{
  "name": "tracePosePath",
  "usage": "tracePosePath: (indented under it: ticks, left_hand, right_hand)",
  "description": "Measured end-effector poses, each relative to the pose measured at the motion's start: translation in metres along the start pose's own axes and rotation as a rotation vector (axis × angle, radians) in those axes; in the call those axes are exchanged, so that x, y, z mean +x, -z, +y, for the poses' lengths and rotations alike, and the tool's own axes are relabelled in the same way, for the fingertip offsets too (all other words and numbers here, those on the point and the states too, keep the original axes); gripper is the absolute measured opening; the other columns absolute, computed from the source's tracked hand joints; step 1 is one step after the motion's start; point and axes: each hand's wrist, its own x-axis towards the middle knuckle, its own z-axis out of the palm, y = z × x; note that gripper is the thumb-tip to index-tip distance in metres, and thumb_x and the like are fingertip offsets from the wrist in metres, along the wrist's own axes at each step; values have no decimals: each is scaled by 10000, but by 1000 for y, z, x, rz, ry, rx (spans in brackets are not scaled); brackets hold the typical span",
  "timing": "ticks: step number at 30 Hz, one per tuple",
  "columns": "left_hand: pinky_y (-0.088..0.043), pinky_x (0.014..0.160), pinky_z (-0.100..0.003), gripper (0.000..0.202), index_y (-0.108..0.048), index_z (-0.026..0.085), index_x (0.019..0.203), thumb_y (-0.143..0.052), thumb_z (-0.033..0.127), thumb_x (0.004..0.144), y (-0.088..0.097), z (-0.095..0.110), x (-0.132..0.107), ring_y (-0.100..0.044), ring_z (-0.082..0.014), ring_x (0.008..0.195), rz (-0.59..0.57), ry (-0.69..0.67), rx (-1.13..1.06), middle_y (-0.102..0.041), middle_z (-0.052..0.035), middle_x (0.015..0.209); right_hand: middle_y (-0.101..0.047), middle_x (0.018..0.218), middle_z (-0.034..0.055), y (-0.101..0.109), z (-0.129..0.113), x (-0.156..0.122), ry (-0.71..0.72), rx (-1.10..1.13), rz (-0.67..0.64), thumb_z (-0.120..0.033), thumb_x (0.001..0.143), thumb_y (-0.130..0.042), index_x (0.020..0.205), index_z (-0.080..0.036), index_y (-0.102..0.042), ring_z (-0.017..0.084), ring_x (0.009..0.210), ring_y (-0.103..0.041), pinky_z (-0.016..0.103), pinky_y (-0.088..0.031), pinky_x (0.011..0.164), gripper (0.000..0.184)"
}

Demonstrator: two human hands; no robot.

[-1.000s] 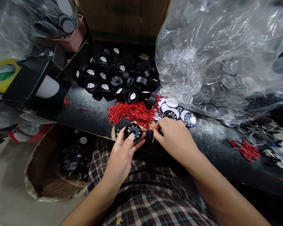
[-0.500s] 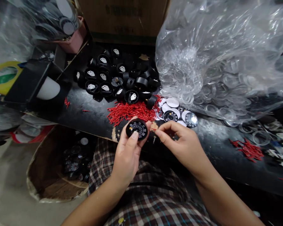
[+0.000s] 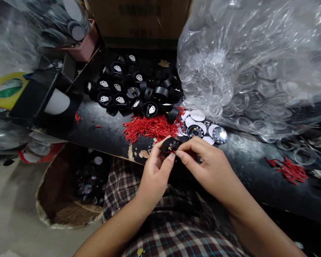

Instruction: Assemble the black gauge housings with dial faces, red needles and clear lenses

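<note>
My left hand (image 3: 153,175) grips a round black gauge (image 3: 168,145) by its rim, its numbered dial face tilted toward me. With thumb and forefinger, my right hand (image 3: 203,157) pinches a small red pointer (image 3: 171,152) against the dial; the fingertips partly cover both. Just beyond my hands lies a heap of red pointers (image 3: 149,127). Beside that heap are white and black dial discs (image 3: 195,131). Behind it stand several black round housings (image 3: 120,85) with white plates inside.
A clear plastic bag of transparent rings (image 3: 246,78) fills the back right. More red pointers (image 3: 290,170) lie at the right. A tape roll (image 3: 20,80) sits on a black dispenser at the left. Below the table edge is a box (image 3: 50,207) with dark round parts.
My left hand has moved right with the gauge and tilted it. The red pointer in my right hand, apart from the gauge before, is now at the dial face.
</note>
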Motion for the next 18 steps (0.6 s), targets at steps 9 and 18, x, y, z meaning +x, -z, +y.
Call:
tracePosePath:
  ticks: [9, 18]
  left_hand:
    - [-457, 895, -267, 183, -621, 252, 1026, -578, 198, 857, -1, 8, -1, -618, -167, 970, 64, -126, 242, -669, 6, 1008]
    - [-448, 912, -271, 294, -634, 302, 1097, -582, 164, 842, 4, 8, -5, -618, -170, 979, 78, -201, 451, -679, 29, 1044]
  right_hand:
    - [-617, 720, -11, -3, -3, -5, -59, 44, -11, -186, 885, -528, 759, -211, -566, 136, 642, -541, 261, -410, 613, 134]
    - [-547, 622, -38, -10, -7, -11, -114, 72, 28, -198, 891, -525, 703, -206, -523, 107, 553, -473, 238, -355, 536, 188]
